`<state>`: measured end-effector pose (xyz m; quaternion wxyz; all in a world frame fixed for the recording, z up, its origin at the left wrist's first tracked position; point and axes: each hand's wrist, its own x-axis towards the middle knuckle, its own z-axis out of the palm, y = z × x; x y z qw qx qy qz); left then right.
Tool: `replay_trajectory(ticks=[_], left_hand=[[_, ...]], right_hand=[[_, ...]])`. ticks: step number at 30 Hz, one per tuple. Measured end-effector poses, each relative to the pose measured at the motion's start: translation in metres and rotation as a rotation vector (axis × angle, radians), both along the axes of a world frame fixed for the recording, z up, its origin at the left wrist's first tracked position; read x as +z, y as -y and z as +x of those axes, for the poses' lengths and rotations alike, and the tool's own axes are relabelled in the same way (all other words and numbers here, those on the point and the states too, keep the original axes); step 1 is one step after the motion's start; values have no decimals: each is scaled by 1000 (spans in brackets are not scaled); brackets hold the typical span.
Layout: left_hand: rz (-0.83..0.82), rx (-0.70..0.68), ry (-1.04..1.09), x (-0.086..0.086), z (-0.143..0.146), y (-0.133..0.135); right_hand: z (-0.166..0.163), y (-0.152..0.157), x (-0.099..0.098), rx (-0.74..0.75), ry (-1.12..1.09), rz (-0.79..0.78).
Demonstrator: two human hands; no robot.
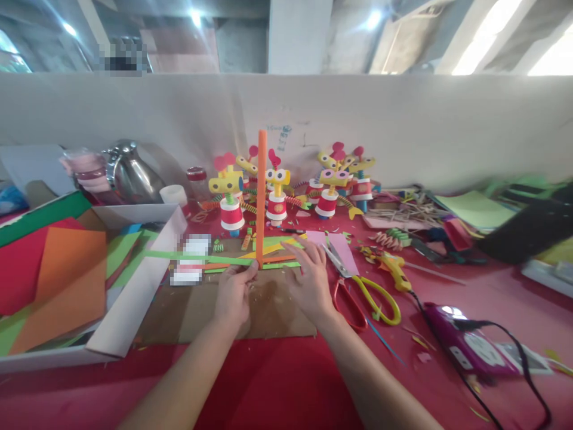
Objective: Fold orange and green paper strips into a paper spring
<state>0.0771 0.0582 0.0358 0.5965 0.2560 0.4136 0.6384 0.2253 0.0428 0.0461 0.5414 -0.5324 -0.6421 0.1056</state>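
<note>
Orange strip (262,197) upright, base pinched between left fingers (248,273); right fingers (310,252) flat on green strip (197,258).

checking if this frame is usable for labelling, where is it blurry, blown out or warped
Head view: the ceiling lights top right are blown out; the top edge of the partition wall bows from lens distortion; the black object at right is smeared; the orange strip, the left hand and the right hand read fairly sharp.
</note>
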Motion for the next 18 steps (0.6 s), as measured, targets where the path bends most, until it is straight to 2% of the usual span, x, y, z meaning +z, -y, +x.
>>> replay_trajectory(ticks=[2, 5, 9, 12, 18], left_hand=[[-16, -34, 64, 1, 0, -1], [-27, -96, 139, 0, 0, -1], [-18, -156, 202, 0, 0, 1], [-23, -162, 227, 2, 2, 3], [2, -153, 174, 6, 10, 10]], right_hand=[[0, 1, 2, 37, 23, -4], [-1, 4, 3, 76, -63, -127], [-5, 8, 6, 140, 48, -47], [-9, 10, 10, 183, 153, -78], [-13, 10, 8, 262, 114, -168]])
